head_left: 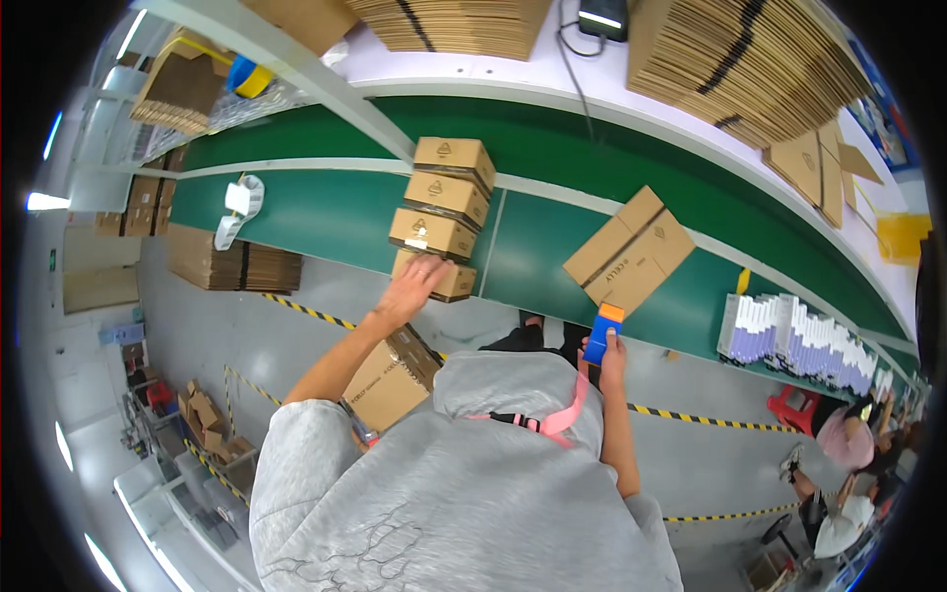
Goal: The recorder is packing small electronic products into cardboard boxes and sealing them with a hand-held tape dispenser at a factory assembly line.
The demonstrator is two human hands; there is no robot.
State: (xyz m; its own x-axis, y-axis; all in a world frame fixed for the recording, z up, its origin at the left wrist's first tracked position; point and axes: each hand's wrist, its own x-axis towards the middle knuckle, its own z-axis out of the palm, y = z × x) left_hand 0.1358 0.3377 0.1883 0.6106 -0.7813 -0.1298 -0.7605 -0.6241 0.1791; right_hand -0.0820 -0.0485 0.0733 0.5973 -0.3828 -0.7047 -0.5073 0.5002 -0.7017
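Can see only part of the near box point(458, 285), covered by the left hand point(408, 289), fingers bent over its top. Can't tell if pinching it or just resting. Can't see one side of the blue and orange thing point(600, 336), wrapped in the right hand point(613, 357) and poking out in front. Can't tell if touching the flat box point(631, 247) just past it.

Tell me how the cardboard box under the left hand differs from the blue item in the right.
The cardboard box is brown; the blue item has an orange end. The left hand lies on the box; the right hand grips the item. The box adjoins similar boxes; the item is apart from them. Both have a hand on them.
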